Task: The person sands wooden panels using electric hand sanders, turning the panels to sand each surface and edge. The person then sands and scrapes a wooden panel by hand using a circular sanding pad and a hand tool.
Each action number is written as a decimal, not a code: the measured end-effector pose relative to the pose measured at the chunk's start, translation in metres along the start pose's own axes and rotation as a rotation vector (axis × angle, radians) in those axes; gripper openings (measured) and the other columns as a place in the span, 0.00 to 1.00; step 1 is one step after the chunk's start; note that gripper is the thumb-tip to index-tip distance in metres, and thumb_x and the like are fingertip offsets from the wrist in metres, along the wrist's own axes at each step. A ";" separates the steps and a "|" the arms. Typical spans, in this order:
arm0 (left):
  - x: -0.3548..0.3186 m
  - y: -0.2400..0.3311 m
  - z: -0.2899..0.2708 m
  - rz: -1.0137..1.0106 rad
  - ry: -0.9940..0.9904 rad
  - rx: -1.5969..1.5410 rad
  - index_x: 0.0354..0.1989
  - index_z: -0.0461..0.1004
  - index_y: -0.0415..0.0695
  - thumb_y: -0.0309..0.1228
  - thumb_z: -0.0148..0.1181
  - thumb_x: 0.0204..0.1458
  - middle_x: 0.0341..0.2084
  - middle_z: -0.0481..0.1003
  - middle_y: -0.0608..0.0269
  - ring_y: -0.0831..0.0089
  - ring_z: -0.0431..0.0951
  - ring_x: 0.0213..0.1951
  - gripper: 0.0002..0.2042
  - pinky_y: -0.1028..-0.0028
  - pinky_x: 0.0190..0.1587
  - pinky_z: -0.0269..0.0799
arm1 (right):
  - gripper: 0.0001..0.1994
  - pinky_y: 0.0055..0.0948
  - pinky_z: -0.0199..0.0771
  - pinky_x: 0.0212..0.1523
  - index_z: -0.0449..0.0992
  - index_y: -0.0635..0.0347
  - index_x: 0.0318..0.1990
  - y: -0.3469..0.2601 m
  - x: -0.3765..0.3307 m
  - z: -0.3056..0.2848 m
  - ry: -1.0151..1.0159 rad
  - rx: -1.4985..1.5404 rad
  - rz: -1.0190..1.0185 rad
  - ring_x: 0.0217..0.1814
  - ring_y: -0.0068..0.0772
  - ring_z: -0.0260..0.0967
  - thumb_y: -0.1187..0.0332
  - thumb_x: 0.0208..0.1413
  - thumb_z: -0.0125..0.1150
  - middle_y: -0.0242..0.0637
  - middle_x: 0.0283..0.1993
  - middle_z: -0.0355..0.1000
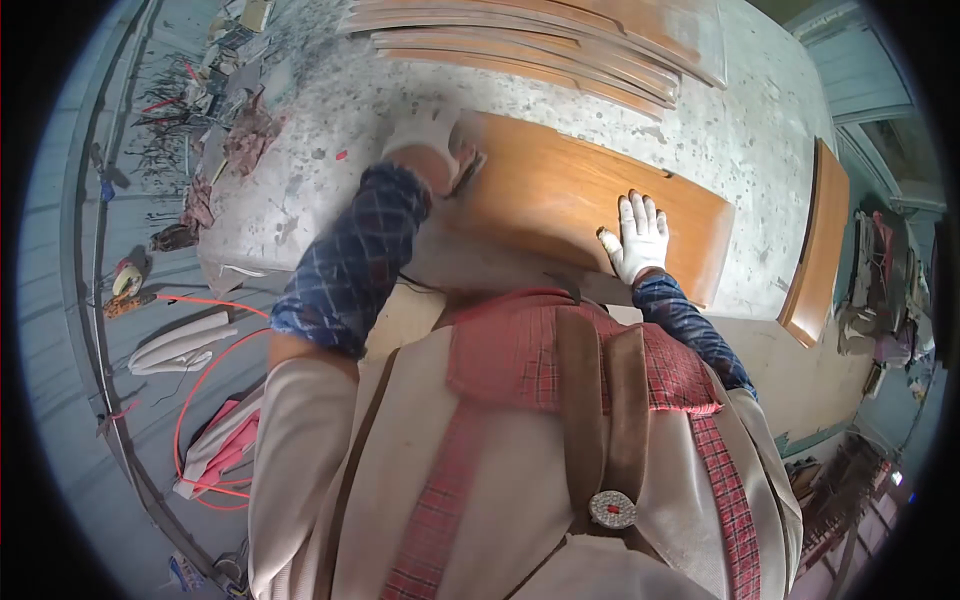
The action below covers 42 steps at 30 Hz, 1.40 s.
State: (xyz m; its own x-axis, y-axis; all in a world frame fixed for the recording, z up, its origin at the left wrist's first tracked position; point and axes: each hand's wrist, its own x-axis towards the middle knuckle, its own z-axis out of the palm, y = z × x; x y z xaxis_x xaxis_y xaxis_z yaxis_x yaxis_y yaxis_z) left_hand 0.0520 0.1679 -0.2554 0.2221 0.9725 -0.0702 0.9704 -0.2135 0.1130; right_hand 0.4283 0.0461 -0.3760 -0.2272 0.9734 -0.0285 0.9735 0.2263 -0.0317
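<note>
As I look down through the head camera, I have one orange-brown wooden board [560,190] lying near the front edge of the speckled grey worktop [760,150], its long side running from left to right. My right grip [638,238], in a white glove, is released: the palm rests on the board's right half, fingers spread. My left grip [425,145], gloved too, is at the board's left end, blurred and bent; something dark shows beside its fingers, but I cannot tell whether it is clenched on that. Beyond the board, well apart from my hands, I see a stack of similar panels [530,45]. Another long panel [815,250] runs along the right edge. Crumpled rags [250,140] lie at the left, and an orange hose [178,430] curves below them.
</note>
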 end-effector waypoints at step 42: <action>-0.281 0.040 0.011 -0.829 0.338 -0.336 0.58 0.67 0.48 0.29 0.72 0.29 0.51 0.70 0.51 0.46 0.71 0.53 0.39 0.56 0.57 0.69 | 0.30 0.37 0.67 0.61 0.77 0.64 0.56 0.075 0.407 -0.285 0.072 0.324 -0.159 0.59 0.47 0.73 0.43 0.66 0.53 0.51 0.55 0.78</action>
State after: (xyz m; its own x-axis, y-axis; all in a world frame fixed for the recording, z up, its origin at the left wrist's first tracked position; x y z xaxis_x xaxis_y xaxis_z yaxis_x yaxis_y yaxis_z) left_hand 0.0290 -0.1148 -0.2417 -0.6137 0.7890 0.0280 0.7170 0.5421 0.4382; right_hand 0.4161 0.4694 -0.1049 -0.3615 0.9295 0.0727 0.8651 0.3635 -0.3455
